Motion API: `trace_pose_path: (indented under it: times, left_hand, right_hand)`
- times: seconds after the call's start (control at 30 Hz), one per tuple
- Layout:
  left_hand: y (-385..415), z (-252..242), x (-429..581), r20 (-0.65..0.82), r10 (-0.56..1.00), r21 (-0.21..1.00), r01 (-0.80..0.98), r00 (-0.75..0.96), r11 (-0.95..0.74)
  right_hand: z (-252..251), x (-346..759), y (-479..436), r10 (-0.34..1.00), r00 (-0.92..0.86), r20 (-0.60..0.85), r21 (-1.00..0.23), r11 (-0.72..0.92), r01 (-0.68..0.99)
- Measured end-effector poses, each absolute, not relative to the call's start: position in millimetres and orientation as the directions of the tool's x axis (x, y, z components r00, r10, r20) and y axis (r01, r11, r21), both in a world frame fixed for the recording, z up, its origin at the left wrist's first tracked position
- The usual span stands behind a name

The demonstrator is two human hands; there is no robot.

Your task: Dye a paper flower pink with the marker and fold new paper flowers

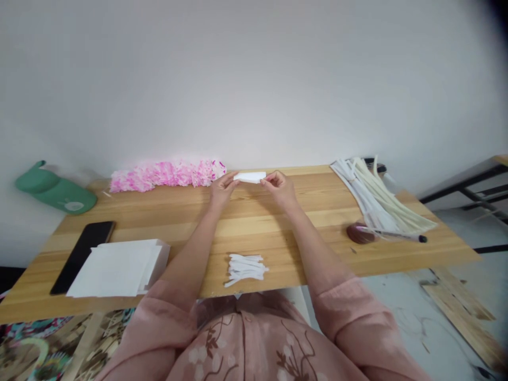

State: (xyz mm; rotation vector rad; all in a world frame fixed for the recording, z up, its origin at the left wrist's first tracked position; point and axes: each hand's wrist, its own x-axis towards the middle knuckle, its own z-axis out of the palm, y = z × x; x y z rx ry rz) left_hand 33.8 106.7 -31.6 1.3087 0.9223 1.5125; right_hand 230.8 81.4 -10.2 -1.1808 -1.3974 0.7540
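A small folded piece of white paper point(250, 177) is stretched between my two hands above the far side of the wooden table. My left hand point(223, 188) pinches its left end, and my right hand point(279, 186) pinches the right end between thumb and fingers. Closer to me, a small pile of narrow white strips point(246, 268) lies near the table's front edge. Left of my left forearm sits a stack of white paper sheets point(115, 268). Pink and white fluffy flowers point(166, 174) lie in a row along the wall, just left of my left hand.
A green bottle point(57, 188) lies tilted at the far left, and a black phone point(83, 256) rests partly under the paper stack. On the right are bundles of long white and cream strips point(377, 196), a dark red round object point(360, 233) and a pen point(400, 236). A wall rises behind the table point(254, 222).
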Motion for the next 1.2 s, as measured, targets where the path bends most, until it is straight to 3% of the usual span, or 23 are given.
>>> trace_pose_path:
  times: [0.5,1.2]
  left_hand:
    - [103.9,-29.9,32.9,0.329,0.944,0.941,-0.07,-0.039,-0.331]
    - [99.7,-26.1,36.7,0.305,0.946,0.951,-0.015,-0.112,-0.308]
  right_hand:
    - [-3.3,228.3,78.0,0.955,0.052,0.29,-0.944,0.277,0.18]
    - [-3.8,228.0,78.0,0.951,0.125,0.283,-0.929,0.24,0.281]
